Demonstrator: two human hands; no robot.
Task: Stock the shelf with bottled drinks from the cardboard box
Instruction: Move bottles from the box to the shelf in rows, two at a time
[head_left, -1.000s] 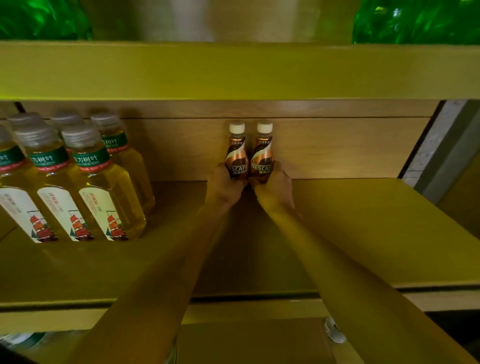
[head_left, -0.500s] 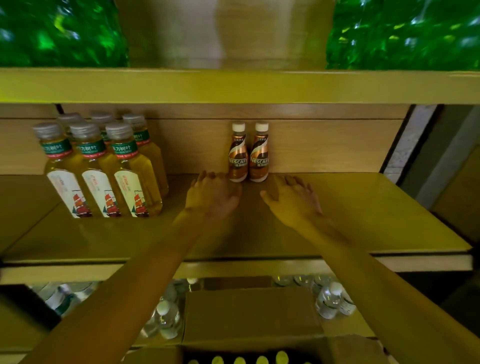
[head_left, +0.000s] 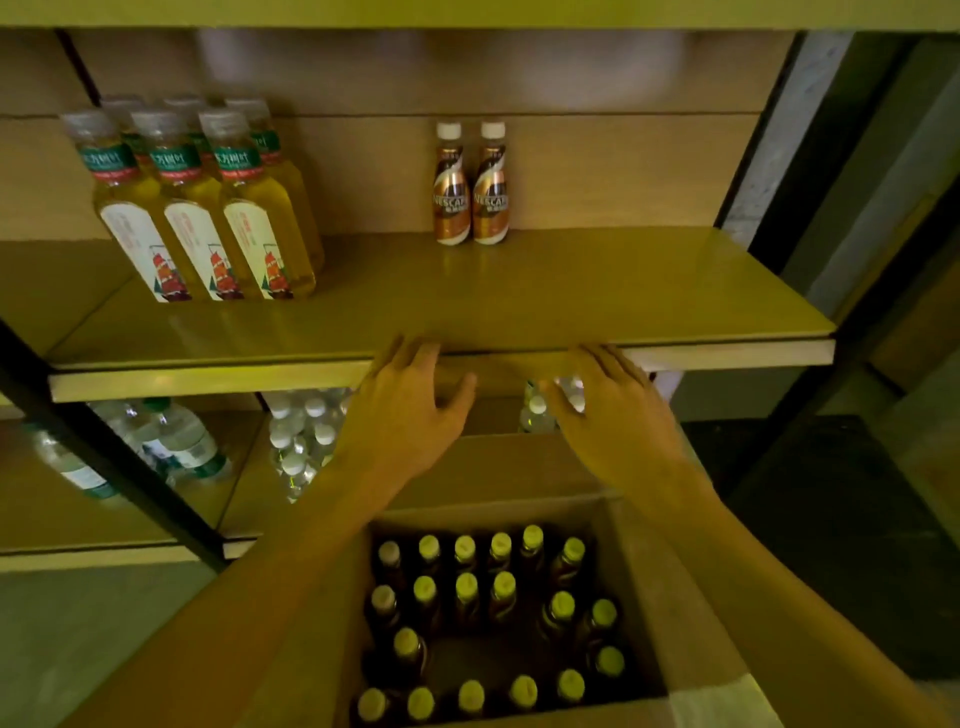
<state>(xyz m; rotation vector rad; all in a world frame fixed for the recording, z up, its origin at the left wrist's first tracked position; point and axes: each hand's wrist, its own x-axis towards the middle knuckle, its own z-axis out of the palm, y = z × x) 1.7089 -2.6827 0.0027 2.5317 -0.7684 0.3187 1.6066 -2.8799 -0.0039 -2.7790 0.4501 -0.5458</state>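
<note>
Lighting dim, yellowish. Grey floor (head_left: 72, 649) lower left. Wood-grain back panel (head_left: 623, 166); pale column (head_left: 779, 135) beside it, right. Black frame post (head_left: 109, 457) left.

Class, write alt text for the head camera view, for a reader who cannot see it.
A left hand and right hand, open and empty, hover above an open cardboard box of capped bottles. On the shelf behind, two Nescafe bottles stand right of yellow tea bottles.

tea bottles (head_left: 208, 208): upright group, up and left of left hand (head_left: 402, 415) | water bottles (head_left: 298, 457): just left of it
</note>
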